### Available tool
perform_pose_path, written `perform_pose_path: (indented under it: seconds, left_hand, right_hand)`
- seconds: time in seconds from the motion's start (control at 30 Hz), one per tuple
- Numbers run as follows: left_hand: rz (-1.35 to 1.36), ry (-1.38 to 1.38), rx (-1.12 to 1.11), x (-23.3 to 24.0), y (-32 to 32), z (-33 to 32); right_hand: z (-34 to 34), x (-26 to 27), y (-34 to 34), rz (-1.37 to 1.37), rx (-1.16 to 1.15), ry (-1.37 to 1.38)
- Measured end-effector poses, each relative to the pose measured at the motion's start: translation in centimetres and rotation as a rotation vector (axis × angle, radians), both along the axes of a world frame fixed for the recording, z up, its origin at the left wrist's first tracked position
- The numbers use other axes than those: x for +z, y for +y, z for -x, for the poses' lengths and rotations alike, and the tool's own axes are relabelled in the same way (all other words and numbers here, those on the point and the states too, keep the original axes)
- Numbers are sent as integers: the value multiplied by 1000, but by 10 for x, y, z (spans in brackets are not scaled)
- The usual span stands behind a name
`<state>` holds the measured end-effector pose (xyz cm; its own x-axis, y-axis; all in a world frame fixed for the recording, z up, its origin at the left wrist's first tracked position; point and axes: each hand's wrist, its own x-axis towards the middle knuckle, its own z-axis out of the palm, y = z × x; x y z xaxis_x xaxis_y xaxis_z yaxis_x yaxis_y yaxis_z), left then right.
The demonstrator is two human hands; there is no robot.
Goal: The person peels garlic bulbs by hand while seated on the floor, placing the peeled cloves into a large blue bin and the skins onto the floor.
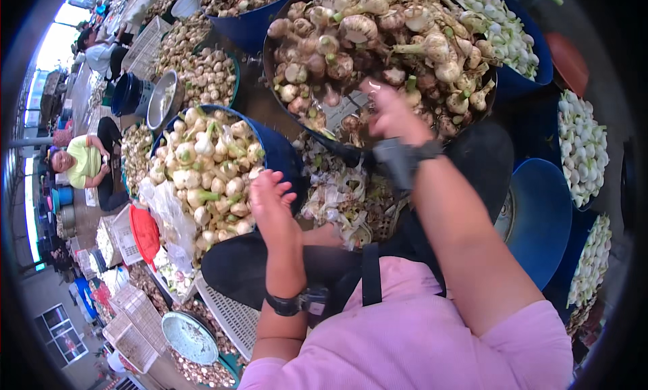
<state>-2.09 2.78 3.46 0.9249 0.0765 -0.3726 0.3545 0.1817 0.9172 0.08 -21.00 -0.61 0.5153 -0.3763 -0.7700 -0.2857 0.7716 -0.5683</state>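
Observation:
My left hand (273, 202) is raised beside a blue tub (276, 142) heaped with trimmed, pale garlic bulbs (202, 172). Its fingers are apart and nothing shows in them. My right hand (397, 114), blurred, reaches over the near side of a wide dark basin (271, 81) piled with soil-stained garlic bulbs (359, 28). Its fingers are bent, with a bright glint at the tips; whether they grip anything cannot be told. Below the basin, between my legs, lies a heap of garlic skins and trimmings (344, 197).
Blue tubs of white garlic (582, 152) line the right side, near an empty-looking blue tub (541, 218). On the left are a red basin (143, 233), a metal bowl (163, 99) and plastic crates (134, 314). A person in a yellow shirt (83, 162) sits farther left.

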Motion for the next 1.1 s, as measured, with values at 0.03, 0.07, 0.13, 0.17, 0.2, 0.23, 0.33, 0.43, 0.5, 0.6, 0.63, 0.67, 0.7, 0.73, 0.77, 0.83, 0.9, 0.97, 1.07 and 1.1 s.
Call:
perform_pose_path:
  seconds: [0.03,0.07,0.13,0.17,0.2,0.23,0.33,0.43,0.5,0.6,0.63,0.67,0.7,0.73,0.77,0.83,0.9,0.97,1.07,1.1]
  left_hand:
    - [41,6,-118,3,-32,7]
    - [25,-22,-130,5,-32,9]
    - [-30,-67,-177,4,-37,9]
    - [-42,-71,-185,0,-39,9]
    - [-44,-78,-174,-2,-39,6]
    - [-52,-75,-195,-4,-37,1]
    - [-38,1,-163,-6,-40,-13]
    - [469,254,-454,3,-45,-27]
    - [499,244,-417,6,-50,-27]
    - [201,227,-305,-2,-40,-28]
    - [193,230,-296,-6,-36,-27]
    - [256,256,-340,-11,-33,-26]
    - [320,277,-373,-11,-29,-25]
    - [327,314,-335,-12,-30,-23]
    - [367,336,-323,-13,-31,-21]
    - [485,317,-391,-15,-27,-20]
    - [437,215,-412,-6,-34,-16]
    - [391,114,-443,-3,-28,-20]
    - [47,96,-875,-8,-3,-37]
    - [44,101,-876,-5,-4,-34]
  right_hand:
    - [0,-83,-26,87,47,10]
    - [-1,-99,-1,190,349,32]
    - [-19,-108,10,562,798,158]
    - [-25,-113,7,791,1036,217]
    - [-27,-111,4,1011,1106,207]
    - [-26,-108,1,1234,1172,202]
    - [-10,-49,19,960,653,-18]
    - [29,14,53,1060,436,-516]
    - [49,43,71,1306,660,-524]
    - [61,41,76,1255,888,-469]
    - [61,40,81,1271,944,-410]
    - [62,38,86,1284,1002,-352]
    - [61,38,88,1271,1017,-371]
    - [58,38,86,1280,934,-356]
    - [55,36,84,1287,852,-340]
    - [50,15,80,346,825,-263]
    - [56,13,76,-101,676,-254]
    - [62,18,75,-147,607,-289]
    - [69,7,85,597,735,-547]
    - [69,10,85,591,734,-546]
